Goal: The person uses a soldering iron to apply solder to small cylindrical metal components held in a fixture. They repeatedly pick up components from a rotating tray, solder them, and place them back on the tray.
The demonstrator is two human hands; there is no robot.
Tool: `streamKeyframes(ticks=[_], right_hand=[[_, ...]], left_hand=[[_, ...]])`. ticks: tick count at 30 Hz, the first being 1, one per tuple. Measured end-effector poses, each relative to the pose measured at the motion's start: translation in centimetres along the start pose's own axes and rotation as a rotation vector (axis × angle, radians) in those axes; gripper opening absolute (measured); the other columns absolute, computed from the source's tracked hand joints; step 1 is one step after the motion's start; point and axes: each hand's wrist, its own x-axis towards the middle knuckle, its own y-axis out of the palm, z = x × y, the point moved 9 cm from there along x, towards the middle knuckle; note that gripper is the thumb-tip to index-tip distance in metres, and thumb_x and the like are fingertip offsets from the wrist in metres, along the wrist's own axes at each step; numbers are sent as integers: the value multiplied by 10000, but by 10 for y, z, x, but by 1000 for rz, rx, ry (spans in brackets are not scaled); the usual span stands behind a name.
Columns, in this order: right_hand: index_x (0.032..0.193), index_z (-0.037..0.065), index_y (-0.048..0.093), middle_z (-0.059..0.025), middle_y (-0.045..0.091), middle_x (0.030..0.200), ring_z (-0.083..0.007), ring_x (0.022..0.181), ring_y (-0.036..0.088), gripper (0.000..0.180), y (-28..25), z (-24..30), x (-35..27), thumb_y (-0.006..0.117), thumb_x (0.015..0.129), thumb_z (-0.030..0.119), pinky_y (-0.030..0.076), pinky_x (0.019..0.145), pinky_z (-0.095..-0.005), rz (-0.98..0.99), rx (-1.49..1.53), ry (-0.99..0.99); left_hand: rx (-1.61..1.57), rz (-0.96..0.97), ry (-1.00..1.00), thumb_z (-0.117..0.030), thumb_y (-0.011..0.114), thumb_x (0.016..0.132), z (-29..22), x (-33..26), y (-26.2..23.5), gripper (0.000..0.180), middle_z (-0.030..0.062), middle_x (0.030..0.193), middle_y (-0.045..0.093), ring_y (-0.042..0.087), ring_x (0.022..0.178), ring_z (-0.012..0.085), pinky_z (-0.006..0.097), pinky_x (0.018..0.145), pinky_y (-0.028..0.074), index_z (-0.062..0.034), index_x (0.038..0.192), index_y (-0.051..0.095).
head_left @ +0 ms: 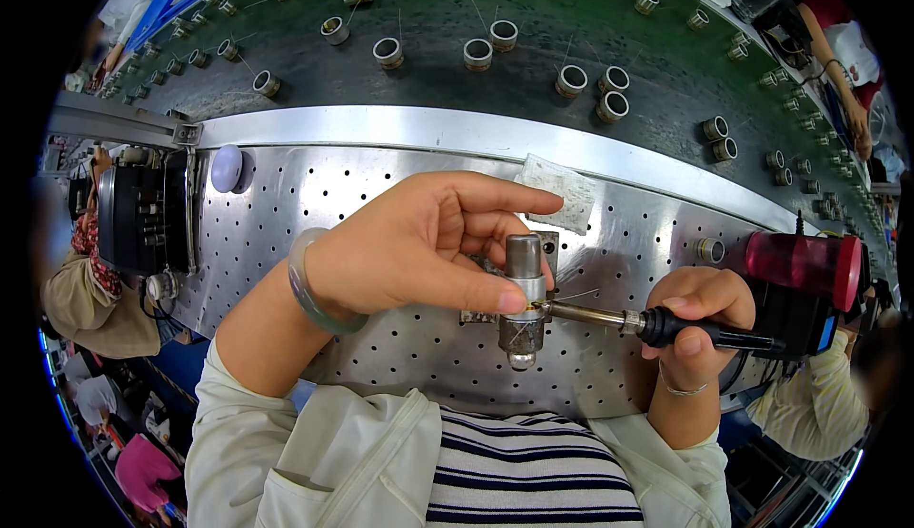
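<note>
My left hand (405, 252), wearing a bangle at the wrist, reaches across the middle with its thumb pressed on a short silver metal ring (536, 287). Its other fingers curl behind, and the index finger is stretched out. The ring sits around a dark metal post (523, 254) with a rounded shiny lower end. Closed around a black handle, my right hand (709, 309) holds a soldering iron (595, 316). The iron's tip points left and meets the ring's side close to my left thumb; exact contact is too small to tell. Thin wires stick out beside the tip.
Beyond an aluminium rail (409, 128), a green conveyor belt (314, 80) carries several metal rings with thin wires. A paper sheet (562, 195) lies on the perforated metal plate (314, 190). A loose ring (709, 249) and a red container (800, 266) are at right; a lilac knob (227, 168) is at left.
</note>
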Motion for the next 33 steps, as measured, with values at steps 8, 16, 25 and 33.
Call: streamKeyframes(ticks=[8, 16, 25, 33], right_hand=[[798, -24, 516, -105, 558, 598, -134, 431, 547, 265, -3, 6, 7, 692, 789, 174, 423, 414, -207, -155, 23, 34], [795, -16, 473, -120, 545, 617, -121, 410, 511, 254, 53, 92, 17, 650, 815, 166, 420, 397, -203, -240, 1, 48], [779, -9, 478, -126, 565, 614, -126, 418, 527, 259, 87, 140, 13, 661, 805, 174, 428, 400, -194, -257, -16, 59], [784, -9, 477, -142, 570, 637, -134, 416, 506, 243, 101, 160, 5, 657, 786, 154, 422, 385, -212, -295, -11, 120]], left_hand=[[-48, 55, 22, 56, 693, 707, -12, -11, 5, 689, 174, 986, 620, 605, 839, 118, 168, 669, 497, 47, 1322, 383], [337, -398, 345, 11, 667, 758, -129, -92, -25, 448, 61, 1002, 598, 582, 899, 128, 232, 794, 488, -23, 1189, 550], [1182, -1086, 571, -15, 713, 687, -225, -240, -89, 248, 82, 872, 561, 579, 762, 172, 276, 655, 518, -21, 920, 629], [1439, -1342, 560, -85, 744, 639, -291, -269, -162, 253, 110, 828, 572, 573, 747, 260, 349, 677, 474, -33, 842, 603]])
